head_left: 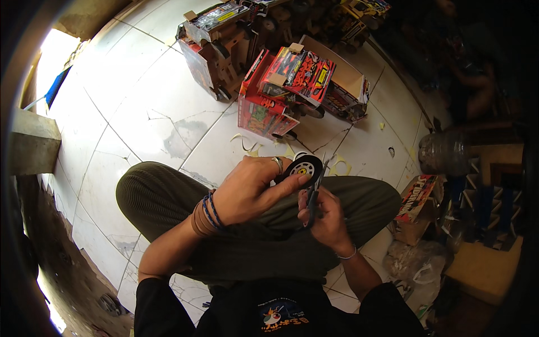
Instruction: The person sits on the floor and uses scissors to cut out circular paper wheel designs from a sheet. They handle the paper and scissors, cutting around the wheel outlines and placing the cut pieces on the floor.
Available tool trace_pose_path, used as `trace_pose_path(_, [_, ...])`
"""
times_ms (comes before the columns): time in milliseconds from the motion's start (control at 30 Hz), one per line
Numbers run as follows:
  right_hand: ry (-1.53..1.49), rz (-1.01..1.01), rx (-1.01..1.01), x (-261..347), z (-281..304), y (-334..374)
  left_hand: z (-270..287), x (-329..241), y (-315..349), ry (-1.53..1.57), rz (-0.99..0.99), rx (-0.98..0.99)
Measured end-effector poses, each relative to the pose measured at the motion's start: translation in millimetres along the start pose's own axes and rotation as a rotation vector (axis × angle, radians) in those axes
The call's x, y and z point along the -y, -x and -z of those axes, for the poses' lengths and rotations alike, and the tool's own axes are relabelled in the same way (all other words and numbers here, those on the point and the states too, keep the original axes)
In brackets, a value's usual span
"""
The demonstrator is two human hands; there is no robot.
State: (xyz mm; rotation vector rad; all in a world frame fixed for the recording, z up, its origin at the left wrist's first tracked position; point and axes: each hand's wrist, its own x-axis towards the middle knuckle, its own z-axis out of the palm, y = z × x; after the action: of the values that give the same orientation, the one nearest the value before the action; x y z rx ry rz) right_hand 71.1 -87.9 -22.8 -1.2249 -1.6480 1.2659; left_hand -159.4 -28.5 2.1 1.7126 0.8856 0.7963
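My left hand [255, 182] is closed around a black toy wheel [304, 169], its thumb pressed on the face. This disc has a pale spoked pattern and a yellow centre, and a white edge shows behind its top. In my right hand [330, 222] is a pair of scissors [311, 209] with dark handles. The blades point up and away, right alongside the wheel's right edge; whether they touch it I cannot tell. Both hands are above my lap, between my crossed legs.
Beyond my legs, toy vehicles made of printed cardboard stand on the tiles, including a red one [300, 73] and a brown-sided one [210, 56]. Yellowish cut scraps [339, 167] litter the floor. At right are a printed box [416, 199], a clear plastic bag [415, 263] and a large plastic bottle [443, 153].
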Motion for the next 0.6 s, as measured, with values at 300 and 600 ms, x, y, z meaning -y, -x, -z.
trace_pose_path(300, [0.1, 0.038, 0.062, 5.5, 11.0, -0.6, 3.9, 4.0, 1.7, -0.045, -0.043, 0.027])
trace_pose_path(600, [0.139, 0.044, 0.088, 7.8, 14.3, 0.4, 4.6, -4.1, 1.3, 0.013, -0.016, 0.023])
